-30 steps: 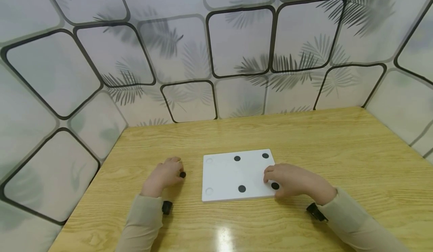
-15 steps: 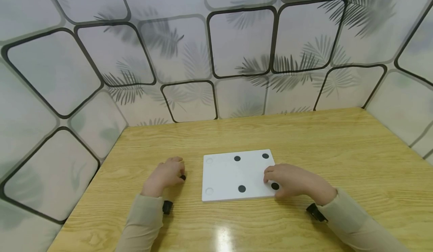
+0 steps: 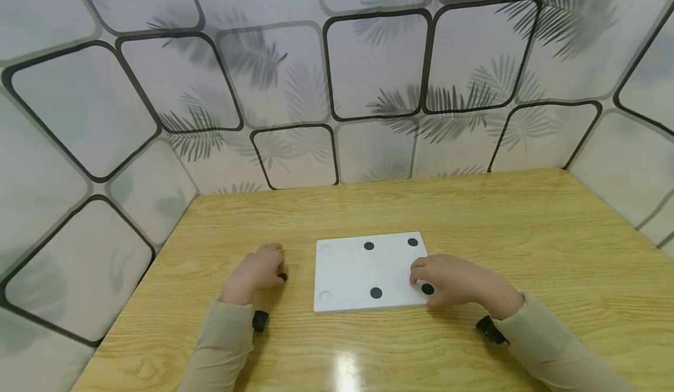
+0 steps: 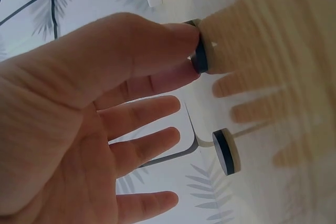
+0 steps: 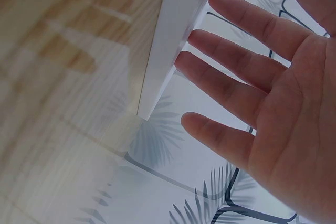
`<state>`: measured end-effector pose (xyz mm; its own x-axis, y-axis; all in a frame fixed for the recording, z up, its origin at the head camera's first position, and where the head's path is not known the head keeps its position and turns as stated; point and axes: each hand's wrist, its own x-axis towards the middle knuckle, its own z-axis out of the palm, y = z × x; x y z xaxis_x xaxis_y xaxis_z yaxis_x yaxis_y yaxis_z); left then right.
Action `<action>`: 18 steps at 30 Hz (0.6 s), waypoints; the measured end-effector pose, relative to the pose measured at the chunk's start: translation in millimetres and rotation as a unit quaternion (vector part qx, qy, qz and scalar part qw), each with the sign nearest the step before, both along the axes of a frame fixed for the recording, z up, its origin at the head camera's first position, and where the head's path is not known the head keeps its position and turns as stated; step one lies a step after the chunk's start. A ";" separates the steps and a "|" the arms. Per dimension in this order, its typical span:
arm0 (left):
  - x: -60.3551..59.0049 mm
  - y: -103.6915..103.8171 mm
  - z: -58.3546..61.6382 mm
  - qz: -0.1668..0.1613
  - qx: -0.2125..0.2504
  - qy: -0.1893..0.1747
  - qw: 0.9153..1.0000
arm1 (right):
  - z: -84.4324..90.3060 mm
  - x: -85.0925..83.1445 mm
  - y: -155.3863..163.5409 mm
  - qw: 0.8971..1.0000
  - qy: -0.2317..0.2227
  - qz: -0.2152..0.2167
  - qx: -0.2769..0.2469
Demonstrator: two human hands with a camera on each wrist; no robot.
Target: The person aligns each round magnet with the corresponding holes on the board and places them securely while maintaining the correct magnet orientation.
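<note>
Left of the white board, my left hand (image 3: 258, 272) pinches a small black disc (image 4: 200, 59) between thumb and index finger, close to the tabletop; the other fingers are spread. A second black disc (image 4: 226, 151) stands by itself on the table near those fingers in the left wrist view. The white rectangular board (image 3: 347, 272) lies flat, with black discs along its middle and right side and two bare round recesses at its left corners. My right hand (image 3: 455, 278) rests at the board's right edge, its fingers extended and only gently bent in the right wrist view.
A wooden table (image 3: 500, 210) carries everything. Behind it and on both sides rise walls (image 3: 374, 70) patterned with dark rounded frames and grey leaves. A black strap piece (image 3: 260, 320) shows at the left wrist, and another (image 3: 492, 330) at the right.
The disc at my left fingertips has shifted slightly toward me, and my thumb has come in against it. My right hand and the board hold their places.
</note>
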<state>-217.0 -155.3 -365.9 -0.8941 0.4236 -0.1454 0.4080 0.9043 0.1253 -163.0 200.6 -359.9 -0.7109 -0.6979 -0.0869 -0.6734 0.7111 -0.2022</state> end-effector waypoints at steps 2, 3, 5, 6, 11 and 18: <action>0.4 -0.4 0.1 -0.004 -0.004 0.002 1.000 | -0.3 -0.4 0.2 1.000 0.001 0.001 0.000; 0.3 -0.6 0.0 -0.006 -0.006 0.004 1.000 | -0.3 -0.4 0.3 1.000 0.002 0.001 -0.001; 0.4 -0.7 0.2 -0.011 -0.008 0.008 1.000 | -0.4 -0.6 0.7 1.000 0.003 0.001 -0.002; 0.2 -0.7 0.1 -0.012 -0.008 0.010 1.000 | -0.5 -0.7 1.0 1.000 0.003 0.002 -0.003; 0.2 -0.7 0.3 -0.018 -0.008 0.016 1.000 | -1.3 -1.1 1.9 1.000 0.006 0.005 -0.006; 1.3 2.1 3.8 -0.031 -0.010 0.029 0.999 | -3.2 -1.7 2.4 1.000 0.004 0.005 -0.006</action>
<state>-215.7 -153.2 -362.1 -0.8739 0.4751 -0.1026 0.4686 0.8796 0.0816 -164.7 203.0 -363.0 -0.7043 -0.7062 -0.0723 -0.6825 0.7016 -0.2049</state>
